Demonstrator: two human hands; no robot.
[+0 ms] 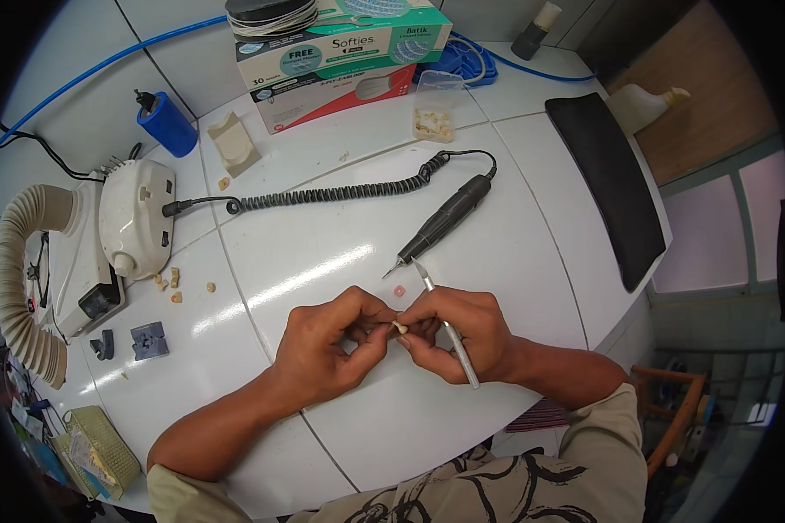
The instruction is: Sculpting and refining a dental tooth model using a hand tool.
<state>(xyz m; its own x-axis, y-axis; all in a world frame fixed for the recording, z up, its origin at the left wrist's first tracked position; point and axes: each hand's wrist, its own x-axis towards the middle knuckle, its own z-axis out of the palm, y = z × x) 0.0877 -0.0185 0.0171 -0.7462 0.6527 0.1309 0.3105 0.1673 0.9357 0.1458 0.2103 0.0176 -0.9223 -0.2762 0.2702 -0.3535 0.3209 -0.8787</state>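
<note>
My left hand (344, 338) is closed, thumb and fingertips pinching a small cream tooth-like piece (400, 328). My right hand (462, 331) meets it from the other side, its fingertips at the same piece. A slim silver craft knife (460, 350) is tucked in the right hand, its narrow end pointing away from me and its handle end toward me. Fingers partly cover the piece. Just beyond my fingertips lies a tiny pink piece (399, 291). Past that rests a black rotary handpiece (449, 216) with a thin bit, joined to a coiled cord (331, 192).
A white control box (137, 218) and a ribbed hose (17, 253) stand at left, near small cream bits (175, 277) and grey blocks (149, 341). Stacked boxes (340, 65), a small clear container (433, 122) and a blue cylinder (167, 124) line the back. A black pad (606, 187) lies right.
</note>
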